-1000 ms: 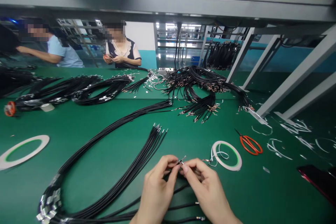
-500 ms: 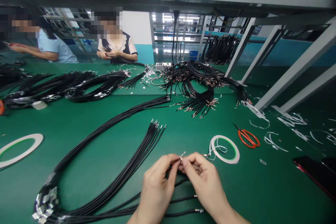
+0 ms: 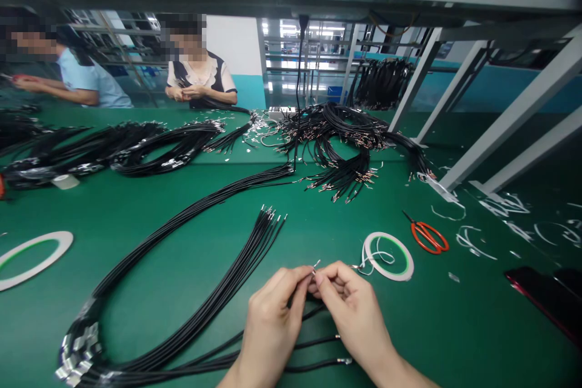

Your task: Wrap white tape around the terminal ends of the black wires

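My left hand (image 3: 275, 315) and my right hand (image 3: 354, 312) meet at the front centre, thumbs and forefingers pinched together. Between them is the end of a black cable, its small shiny tip (image 3: 316, 264) poking up from the fingertips. The fingers hide most of that end. Below my hands, two more cables (image 3: 313, 342) end in bare metal terminals. They run left to a long, curved bundle of black cables (image 3: 163, 233), which has silvery tags (image 3: 79, 351) around it at the lower left. Another fan of cable ends (image 3: 270, 218) points away from me.
Right of my hands lie a white tape roll (image 3: 407, 267) and orange-handled scissors (image 3: 427, 236). A second tape roll (image 3: 63, 245) is at far left. Cable coils (image 3: 336, 124) line the back. Metal legs (image 3: 513, 121) and tape scraps stand right. Two people sit across the table.
The view has shifted very slightly. Both hands stay pinched together at nearly the same spot, with the fingertips and the small cable tip moving only a little.
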A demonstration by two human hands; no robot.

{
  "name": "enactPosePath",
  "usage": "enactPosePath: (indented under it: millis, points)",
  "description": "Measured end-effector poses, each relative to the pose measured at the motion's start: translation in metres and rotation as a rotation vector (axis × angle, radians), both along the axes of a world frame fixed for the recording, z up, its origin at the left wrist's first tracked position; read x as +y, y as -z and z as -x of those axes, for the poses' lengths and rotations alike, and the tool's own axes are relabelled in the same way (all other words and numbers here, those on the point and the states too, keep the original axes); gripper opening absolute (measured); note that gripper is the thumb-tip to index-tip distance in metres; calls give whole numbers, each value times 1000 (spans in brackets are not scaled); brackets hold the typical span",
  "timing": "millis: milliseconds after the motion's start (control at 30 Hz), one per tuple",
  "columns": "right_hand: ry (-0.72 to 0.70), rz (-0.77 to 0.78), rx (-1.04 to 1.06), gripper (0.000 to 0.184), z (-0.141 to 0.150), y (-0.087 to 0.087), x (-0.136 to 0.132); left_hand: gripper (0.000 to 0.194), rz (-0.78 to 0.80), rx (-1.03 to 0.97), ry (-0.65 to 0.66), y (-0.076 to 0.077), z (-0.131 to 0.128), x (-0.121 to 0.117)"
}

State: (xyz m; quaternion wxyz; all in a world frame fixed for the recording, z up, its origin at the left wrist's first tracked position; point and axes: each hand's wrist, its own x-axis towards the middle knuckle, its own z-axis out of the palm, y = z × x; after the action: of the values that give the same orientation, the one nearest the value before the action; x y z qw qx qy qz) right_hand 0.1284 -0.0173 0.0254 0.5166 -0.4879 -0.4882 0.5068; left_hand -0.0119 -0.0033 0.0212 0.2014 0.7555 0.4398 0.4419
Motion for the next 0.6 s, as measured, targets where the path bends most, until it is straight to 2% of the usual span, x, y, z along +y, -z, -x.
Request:
enactPosePath:
  millis: [200, 367, 467, 600]
  points:
    - [5, -7, 4, 20, 0, -3, 0, 19, 9, -11, 3, 0, 0, -1]
    - [7, -17, -19, 22, 0, -5, 0, 20, 117, -45, -8, -1, 0, -2]
    - [-3, -23, -43, 22, -1, -4, 0, 18, 253, -151, -25, -2, -2, -1]
    - [-1, -53, -40, 21, 0, 0, 1, 17, 546, -357, -54, -2, -6, 0]
